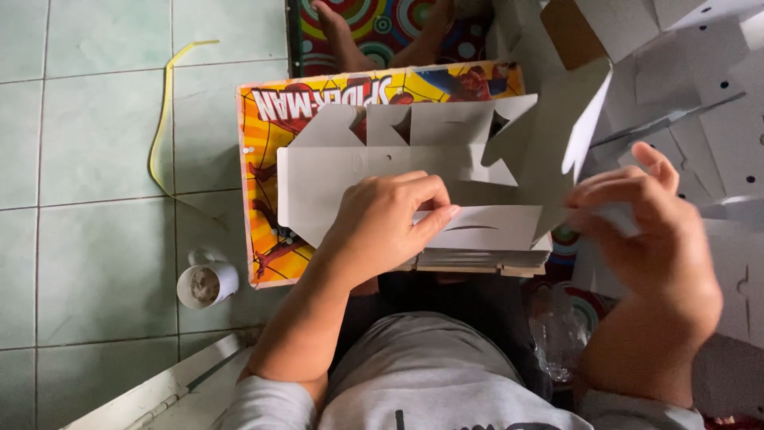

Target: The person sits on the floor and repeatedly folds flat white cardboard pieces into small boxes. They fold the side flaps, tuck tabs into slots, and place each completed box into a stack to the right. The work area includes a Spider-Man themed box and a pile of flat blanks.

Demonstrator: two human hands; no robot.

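Observation:
A flat white die-cut cardboard box blank (398, 159) lies across a small table with a yellow and red cartoon-printed top (267, 143). My left hand (386, 223) presses down on the blank and pinches a folded flap (493, 227) near its front edge. My right hand (656, 231) grips the blank's right end, where a panel (557, 135) stands folded upward. Under the blank, at the table's near edge, sits a stack of more flat blanks (477, 261).
A white mug (207, 284) stands on the green tiled floor to the left. A yellow strap (163, 119) lies on the tiles. Folded white boxes (700, 95) pile up at the right. Bare feet rest on a colourful mat (374, 32) beyond the table.

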